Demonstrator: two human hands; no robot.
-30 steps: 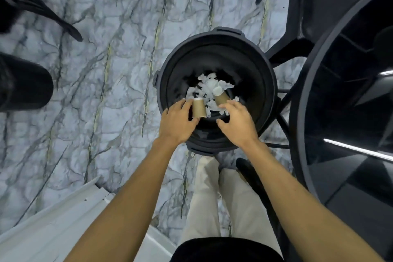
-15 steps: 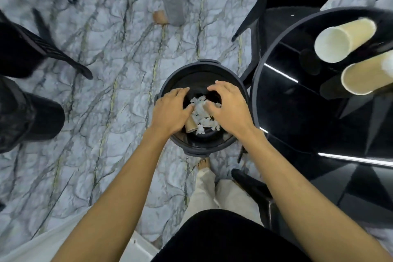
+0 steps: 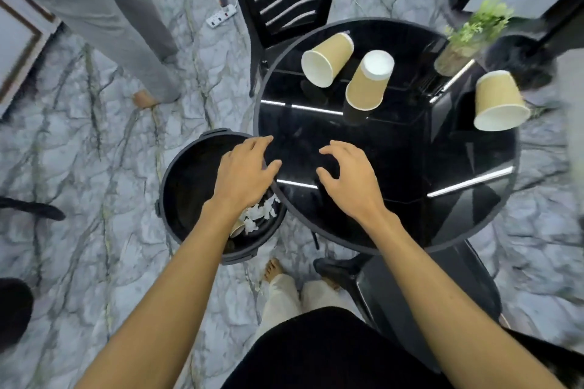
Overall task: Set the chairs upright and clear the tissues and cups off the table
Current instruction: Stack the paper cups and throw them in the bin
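Left hand (image 3: 243,174) hovering above round black plastic bin (image 3: 183,174), fingers loosely spread, gripping nothing. Right hand (image 3: 350,177) hovering over round black glass table (image 3: 347,123), fingers splayed, empty. On table: tan paper cup (image 3: 327,60) lying sideways; second cup (image 3: 368,82) standing upside down beside it; third cup (image 3: 499,101) lying near right rim. Crumpled white tissues (image 3: 260,215) and fourth cup (image 3: 237,227) lying inside bin.

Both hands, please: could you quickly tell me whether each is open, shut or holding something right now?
Left hand: open, holding nothing.
Right hand: open, fingers loosely curled, holding nothing.
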